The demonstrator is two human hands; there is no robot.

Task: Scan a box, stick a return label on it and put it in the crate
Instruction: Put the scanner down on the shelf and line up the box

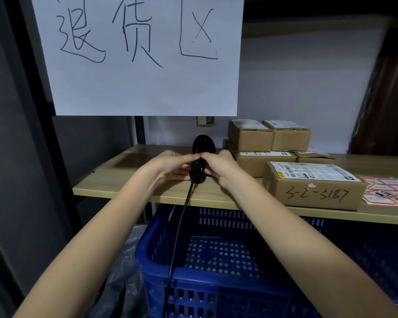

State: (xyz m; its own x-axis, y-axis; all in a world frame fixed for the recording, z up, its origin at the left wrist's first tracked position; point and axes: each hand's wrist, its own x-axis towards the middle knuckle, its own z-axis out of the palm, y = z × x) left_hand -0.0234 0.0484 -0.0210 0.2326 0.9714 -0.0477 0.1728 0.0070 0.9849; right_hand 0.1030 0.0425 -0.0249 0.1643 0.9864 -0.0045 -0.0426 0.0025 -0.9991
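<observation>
A black handheld scanner (199,146) stands on the wooden shelf (124,180), its cable (182,221) hanging down over the crate. My left hand (170,166) and my right hand (221,167) both clasp its handle, fingertips meeting on top. To the right lies a cardboard box (313,191) marked 3-2-5187 with a white shipping label on top. A sheet of red-bordered return labels (388,191) lies at the far right of the shelf. Below the shelf stands a blue perforated crate (161,260) with nothing visible inside.
Several more cardboard boxes (269,138) are stacked at the back right of the shelf. A large white paper sign (138,88) with handwritten characters hangs above. A grey plastic bag (122,271) sits left of the crate. A dark upright post (55,157) borders the left side.
</observation>
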